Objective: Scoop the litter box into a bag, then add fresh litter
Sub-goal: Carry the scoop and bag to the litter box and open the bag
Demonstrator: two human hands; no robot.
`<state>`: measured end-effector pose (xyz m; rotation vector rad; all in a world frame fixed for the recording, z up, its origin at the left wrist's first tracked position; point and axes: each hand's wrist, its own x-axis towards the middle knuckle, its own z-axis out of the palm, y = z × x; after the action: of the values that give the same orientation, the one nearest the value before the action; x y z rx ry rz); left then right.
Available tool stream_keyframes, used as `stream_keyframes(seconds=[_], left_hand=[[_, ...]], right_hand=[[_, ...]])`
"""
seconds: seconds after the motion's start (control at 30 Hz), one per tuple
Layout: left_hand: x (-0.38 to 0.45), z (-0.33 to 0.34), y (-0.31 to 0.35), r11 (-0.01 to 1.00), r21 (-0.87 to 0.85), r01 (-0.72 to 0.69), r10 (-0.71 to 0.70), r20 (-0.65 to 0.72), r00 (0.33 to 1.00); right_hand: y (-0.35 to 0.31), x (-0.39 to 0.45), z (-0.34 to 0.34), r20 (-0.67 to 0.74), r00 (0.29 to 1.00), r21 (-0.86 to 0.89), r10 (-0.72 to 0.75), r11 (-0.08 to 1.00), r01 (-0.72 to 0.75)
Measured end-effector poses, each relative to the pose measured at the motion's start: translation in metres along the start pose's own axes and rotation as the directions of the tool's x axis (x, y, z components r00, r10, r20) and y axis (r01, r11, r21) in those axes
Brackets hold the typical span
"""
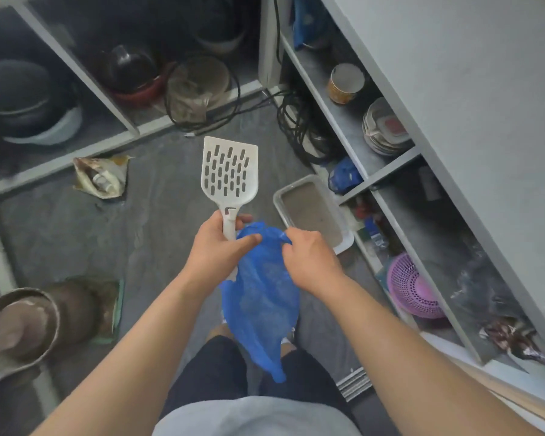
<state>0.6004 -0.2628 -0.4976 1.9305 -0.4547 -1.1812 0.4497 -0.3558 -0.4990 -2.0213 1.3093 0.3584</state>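
My left hand point(219, 247) grips the handle of a white slotted litter scoop point(229, 173), whose blade points away from me and holds nothing. The same hand also pinches the left rim of a blue plastic bag point(261, 297). My right hand point(312, 259) holds the bag's right rim. The bag hangs down in front of my legs with some dark grit showing inside. A grey-rimmed litter box point(310, 209) with grey-brown litter sits on the floor just beyond my right hand, against the shelf unit.
An opened paper sack point(101, 177) lies on the grey floor at left. Shelves hold pots point(22, 99), a glass bowl point(199, 80), plates point(384, 127), a pink basket point(412, 287). Black cables point(299, 121) coil near the corner. A metal pot point(16, 325) sits lower left.
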Motion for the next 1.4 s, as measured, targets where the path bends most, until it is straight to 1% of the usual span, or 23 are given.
stream_keyframes(seconds=[0.07,0.2,0.33,0.4,0.5,0.57,0.67,0.8,0.87,0.97,1.03,1.17,1.3,1.4], left_hand=[[0.014,-0.006,-0.017,1.000,0.025,0.015,-0.015,-0.007,1.000],[0.035,-0.012,-0.052,0.996,0.043,0.078,-0.078,-0.013,0.997],[0.048,-0.001,-0.086,0.988,0.102,0.113,-0.119,0.058,0.991],[0.060,0.010,-0.104,0.980,0.158,0.121,-0.140,0.113,0.984],[0.089,0.028,-0.136,0.956,0.275,0.101,-0.156,0.184,0.970],[0.111,0.040,-0.160,0.934,0.347,0.085,-0.165,0.209,0.964],[0.139,0.057,-0.197,0.910,0.407,0.074,-0.177,0.221,0.959],[0.176,0.075,-0.244,0.875,0.480,0.064,-0.205,0.248,0.947],[0.198,0.080,-0.264,0.850,0.523,0.056,-0.227,0.268,0.936],[0.236,0.087,-0.289,0.820,0.572,0.028,-0.242,0.302,0.922],[0.264,0.091,-0.303,0.816,0.578,0.012,-0.230,0.306,0.924],[0.323,0.102,-0.329,0.839,0.544,-0.016,-0.173,0.295,0.940],[0.370,0.115,-0.363,0.870,0.490,-0.063,-0.122,0.337,0.934],[0.390,0.128,-0.391,0.861,0.498,-0.105,-0.101,0.369,0.924]], right_hand=[[0.008,0.014,0.017,-0.045,0.991,0.038,0.128,0.991,-0.126],[0.026,0.032,0.044,-0.091,0.943,0.145,0.320,0.941,-0.305],[0.048,0.043,0.064,-0.102,0.901,0.226,0.421,0.892,-0.391],[0.063,0.052,0.074,-0.113,0.892,0.246,0.438,0.882,-0.402],[0.091,0.073,0.098,-0.133,0.893,0.188,0.430,0.896,-0.403],[0.112,0.093,0.124,-0.131,0.892,0.188,0.433,0.894,-0.407],[0.144,0.120,0.170,-0.112,0.871,0.261,0.479,0.860,-0.439],[0.178,0.145,0.225,-0.080,0.823,0.355,0.562,0.788,-0.503],[0.194,0.159,0.247,-0.075,0.806,0.371,0.588,0.766,-0.524],[0.215,0.186,0.277,-0.085,0.803,0.382,0.591,0.763,-0.521],[0.227,0.209,0.297,-0.109,0.809,0.356,0.578,0.782,-0.511],[0.253,0.257,0.332,-0.156,0.822,0.270,0.548,0.824,-0.498],[0.283,0.303,0.354,-0.210,0.822,0.243,0.529,0.843,-0.480],[0.306,0.333,0.365,-0.259,0.821,0.256,0.509,0.856,-0.449]])
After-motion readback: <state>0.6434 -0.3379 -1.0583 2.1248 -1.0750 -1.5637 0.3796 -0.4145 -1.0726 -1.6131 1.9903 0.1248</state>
